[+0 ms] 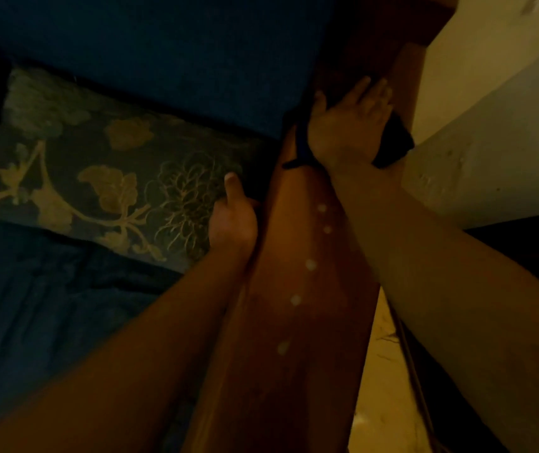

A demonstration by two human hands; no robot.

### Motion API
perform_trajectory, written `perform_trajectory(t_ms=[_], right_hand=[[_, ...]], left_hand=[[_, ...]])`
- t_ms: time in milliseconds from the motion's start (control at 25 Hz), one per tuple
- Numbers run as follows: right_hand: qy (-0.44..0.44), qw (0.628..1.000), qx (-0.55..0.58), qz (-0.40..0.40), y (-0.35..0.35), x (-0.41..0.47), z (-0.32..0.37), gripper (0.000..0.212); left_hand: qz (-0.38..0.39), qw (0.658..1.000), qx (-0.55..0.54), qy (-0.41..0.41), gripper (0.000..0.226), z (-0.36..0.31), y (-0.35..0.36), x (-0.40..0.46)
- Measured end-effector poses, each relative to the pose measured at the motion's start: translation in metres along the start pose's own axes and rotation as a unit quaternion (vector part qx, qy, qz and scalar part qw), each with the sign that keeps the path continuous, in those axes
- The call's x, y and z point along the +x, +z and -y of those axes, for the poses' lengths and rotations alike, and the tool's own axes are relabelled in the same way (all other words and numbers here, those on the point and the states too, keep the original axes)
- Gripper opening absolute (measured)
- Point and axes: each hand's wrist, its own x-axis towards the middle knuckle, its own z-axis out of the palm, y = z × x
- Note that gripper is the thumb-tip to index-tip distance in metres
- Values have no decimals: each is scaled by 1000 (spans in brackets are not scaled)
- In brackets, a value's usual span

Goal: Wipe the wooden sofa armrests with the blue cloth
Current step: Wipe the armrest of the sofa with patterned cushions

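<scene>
One dark blue cloth [392, 142] is pressed flat onto the far end of the long, polished brown wooden armrest [297, 289] by the right hand [350, 125], whose fingers are spread over it. The armrest's long axis is seen running from there back toward the person, so unwiped wood is judged to lie nearer. The left hand [234, 220] is curled against the armrest's inner edge, thumb raised, beside the floral patterned cushion [98, 165].

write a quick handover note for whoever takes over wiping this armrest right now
Right hand: flat, pressing the blue cloth onto the far end of the wooden armrest, near the backrest.
Left hand: resting at the armrest's inner edge beside the floral cushion, holding nothing visible.
Done: cannot tell how much is wiped; pale spots show along the near stretch.
Left: wipe the near stretch, then any other armrest, which is out of view.
</scene>
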Motion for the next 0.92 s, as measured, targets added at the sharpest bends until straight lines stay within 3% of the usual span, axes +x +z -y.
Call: perform_trajectory(t_ms=[40, 120, 200, 240, 320, 360, 400, 440, 480, 560, 600, 640, 680, 760, 800, 840, 880, 920], right_hand=[[-98, 995, -1, 5, 1, -19, -4, 85], [-307, 951, -12, 41, -8, -60, -40, 82], [-399, 912, -63, 74, -22, -73, -80, 79], [-366, 925, -65, 75, -25, -67, -84, 78], [-164, 985, -35, 32, -25, -54, -58, 78], [-72, 996, -40, 19, -21, -62, -37, 79], [-42, 998, -46, 18, -11, -79, -22, 80], [-76, 996, -42, 23, -6, -100, -14, 81], [-166, 985, -43, 36, -4, -127, -17, 80], [-388, 911, -94, 106, -10, -174, -60, 79], [-456, 873, -125, 123, -19, -171, -85, 79], [-465, 866, -129, 132, -28, -154, -93, 80], [-410, 895, -120, 126, -33, -137, -88, 81], [-175, 979, -74, 68, -31, -130, -55, 79], [-97, 991, -73, 50, -22, -147, -42, 77], [-95, 992, -74, 42, -11, -174, -38, 76], [-186, 978, -77, 50, -4, -206, -47, 75], [-323, 938, -96, 76, -2, -240, -68, 74]], left_hand=[[4, 1000, -2, -7, 74, 10, -11, -6], [16, 1000, -9, -22, 81, 25, -30, -14], [29, 999, -25, -34, 85, 34, -44, -22], [43, 998, -25, -45, 86, 36, -49, -25], [84, 994, -17, -74, 86, 36, -59, -32], [106, 990, -23, -89, 86, 37, -67, -36], [123, 987, -26, -98, 87, 39, -76, -38], [132, 986, -23, -100, 87, 41, -83, -40], [136, 985, -18, -102, 87, 43, -91, -41], [140, 984, -1, -112, 87, 53, -105, -44], [145, 982, 6, -117, 87, 58, -111, -44], [149, 981, 17, -120, 86, 63, -118, -45], [156, 980, 31, -121, 85, 67, -125, -45], [184, 972, 63, -133, 82, 75, -132, -50], [206, 964, 80, -145, 82, 78, -133, -55], [231, 955, 98, -158, 82, 80, -133, -61], [254, 946, 116, -166, 82, 83, -132, -67], [269, 940, 127, -168, 82, 87, -131, -72]])
